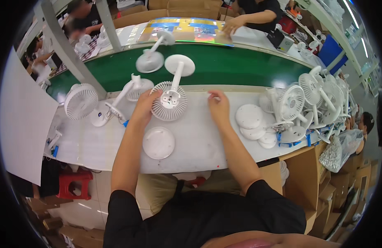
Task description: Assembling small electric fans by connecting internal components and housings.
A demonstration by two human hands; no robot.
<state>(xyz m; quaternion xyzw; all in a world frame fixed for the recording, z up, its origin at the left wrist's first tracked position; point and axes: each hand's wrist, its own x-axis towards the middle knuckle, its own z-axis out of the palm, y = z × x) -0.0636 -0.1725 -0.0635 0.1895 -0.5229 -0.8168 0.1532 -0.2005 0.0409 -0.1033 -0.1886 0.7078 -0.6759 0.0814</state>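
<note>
My left hand (pixel 143 108) grips the edge of a small white desk fan (pixel 179 108). Its ribbed round grille faces up, with an opened housing near the neck, and its round foot points away from me. Apart from the fan, over the table to its right, hangs my right hand (pixel 219 108). Its fingers are curled together; whether something small is in them I cannot make out. A white round cover (pixel 158 143) lies flat on the table, beside my left forearm and just nearer than the fan.
More white fans (pixel 81 101) stand at the left. To the right lie several round white covers (pixel 248 116) and a crowded heap of fans (pixel 291 103) with blue parts. Beyond the table runs a green conveyor belt (pixel 228 62) carrying another fan (pixel 150 62). People work across it.
</note>
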